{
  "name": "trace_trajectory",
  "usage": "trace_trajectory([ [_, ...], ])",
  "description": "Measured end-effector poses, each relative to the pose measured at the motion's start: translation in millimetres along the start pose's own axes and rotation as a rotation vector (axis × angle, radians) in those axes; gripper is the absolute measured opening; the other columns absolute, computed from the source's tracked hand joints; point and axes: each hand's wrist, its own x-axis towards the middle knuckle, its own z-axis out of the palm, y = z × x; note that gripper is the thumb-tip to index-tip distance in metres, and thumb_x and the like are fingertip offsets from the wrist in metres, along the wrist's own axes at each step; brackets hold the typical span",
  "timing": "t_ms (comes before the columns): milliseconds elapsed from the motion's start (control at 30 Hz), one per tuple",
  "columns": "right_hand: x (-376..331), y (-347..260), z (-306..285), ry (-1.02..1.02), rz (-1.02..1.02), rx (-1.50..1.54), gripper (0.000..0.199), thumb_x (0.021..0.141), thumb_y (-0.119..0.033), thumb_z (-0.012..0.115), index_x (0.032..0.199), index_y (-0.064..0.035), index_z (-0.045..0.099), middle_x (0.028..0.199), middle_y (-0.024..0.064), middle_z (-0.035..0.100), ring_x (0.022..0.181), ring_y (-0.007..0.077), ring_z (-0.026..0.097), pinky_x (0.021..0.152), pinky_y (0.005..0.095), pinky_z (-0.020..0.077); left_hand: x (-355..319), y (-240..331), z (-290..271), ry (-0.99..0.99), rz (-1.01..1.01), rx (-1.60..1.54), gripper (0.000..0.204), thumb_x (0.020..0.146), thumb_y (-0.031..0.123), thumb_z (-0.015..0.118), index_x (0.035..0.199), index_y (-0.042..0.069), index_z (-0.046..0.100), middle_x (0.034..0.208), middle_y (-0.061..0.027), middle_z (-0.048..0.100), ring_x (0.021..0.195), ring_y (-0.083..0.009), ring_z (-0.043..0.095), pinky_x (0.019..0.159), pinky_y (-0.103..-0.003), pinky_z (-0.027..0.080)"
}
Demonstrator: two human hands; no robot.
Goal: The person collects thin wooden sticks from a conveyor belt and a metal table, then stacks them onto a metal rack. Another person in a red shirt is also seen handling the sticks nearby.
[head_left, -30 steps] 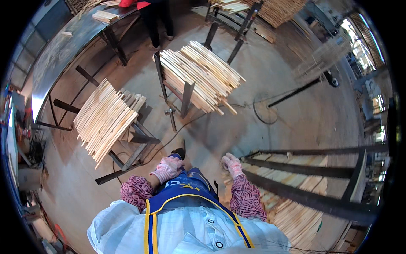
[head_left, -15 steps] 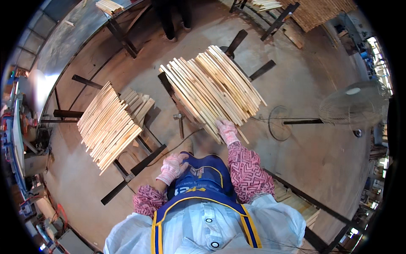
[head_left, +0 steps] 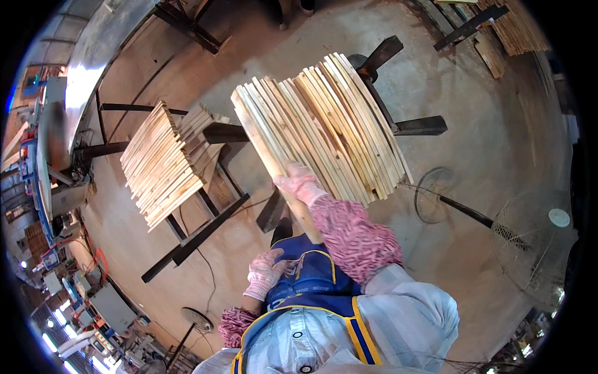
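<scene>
My right hand [head_left: 299, 182], in a pink-and-white glove, is closed around a long pale wooden strip [head_left: 306, 222] at the left edge of a stack. The strip's near end sticks out toward my apron. Beyond the hand lies the stack of wooden strips [head_left: 336, 131], side by side on a dark metal stand [head_left: 420, 126]. My left hand [head_left: 266, 271], gloved the same way, rests on the blue apron [head_left: 317, 274] over my leg. Its fingers lie loosely on the cloth and it holds nothing.
Another pile of wooden strips [head_left: 159, 168] lies on a metal stand [head_left: 196, 237] to the left. A fan [head_left: 529, 240] stands at the right. Machines and grey boxes [head_left: 115, 305] line the left side. A person's feet [head_left: 306, 6] show at the far edge.
My right hand has moved left from the stack's near end onto the leftmost strip, whose near end now reaches toward me. The view has shifted and turned. My left hand remains on the apron.
</scene>
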Motion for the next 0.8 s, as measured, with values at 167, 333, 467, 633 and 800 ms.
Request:
trace_trajectory([
  [167, -26, 77, -97, 0.232, -0.060, -0.117, 0.058, 0.081, -0.045, 0.065, 0.123, -0.0055, 0.060, 0.117, 0.0200, 0.062, 0.113, 0.0336, 0.059, 0.096, 0.0422, 0.0475, 46, 6, 1, 0.071, -0.273, 0.051, 0.034, 0.084, 0.030, 0.067, 0.114, 0.014, 0.067, 0.105, -0.0144, 0.069, 0.099, -0.0337, 0.064, 0.088, -0.040, 0.051],
  [333, -4, 98, -101, 0.238, 0.040, -0.375, 0.065, 0.083, -0.049, 0.063, 0.132, -0.0073, 0.054, 0.121, 0.0187, 0.062, 0.113, 0.0308, 0.060, 0.096, 0.0404, 0.0482, 126, -26, -8, 0.395, -0.175, -0.421, 0.035, 0.090, 0.032, 0.063, 0.115, 0.008, 0.067, 0.100, -0.0140, 0.071, 0.093, -0.0233, 0.069, 0.084, -0.034, 0.052],
  [467, 24, 95, -67, -0.015, 0.115, -0.401, 0.081, 0.085, -0.066, 0.054, 0.145, -0.0137, 0.042, 0.144, 0.0188, 0.047, 0.133, 0.0327, 0.045, 0.107, 0.0417, 0.0395, 189, -24, -25, 0.152, -0.243, -0.743, 0.043, 0.092, 0.027, 0.063, 0.130, 0.007, 0.056, 0.109, -0.0092, 0.066, 0.095, -0.0184, 0.065, 0.081, -0.029, 0.053],
  [633, 35, 90, -56, 0.176, 0.113, -0.340, 0.079, 0.085, -0.065, 0.054, 0.140, -0.0087, 0.046, 0.138, 0.0193, 0.051, 0.126, 0.0326, 0.051, 0.103, 0.0428, 0.0425, 245, 0, -19, -0.141, -0.293, -0.719, 0.061, 0.090, 0.028, 0.068, 0.140, 0.009, 0.039, 0.114, -0.0071, 0.062, 0.097, -0.0194, 0.064, 0.078, -0.033, 0.056],
  [800, 33, 78, -42, 0.284, 0.161, -0.349, 0.083, 0.077, -0.064, 0.065, 0.133, -0.0039, 0.051, 0.127, 0.0228, 0.057, 0.115, 0.0339, 0.059, 0.096, 0.0441, 0.0466, 250, 10, -10, -0.219, -0.378, -1.004, 0.070, 0.083, 0.027, 0.077, 0.139, 0.015, 0.037, 0.115, -0.0055, 0.062, 0.101, -0.0196, 0.063, 0.077, -0.042, 0.057],
])
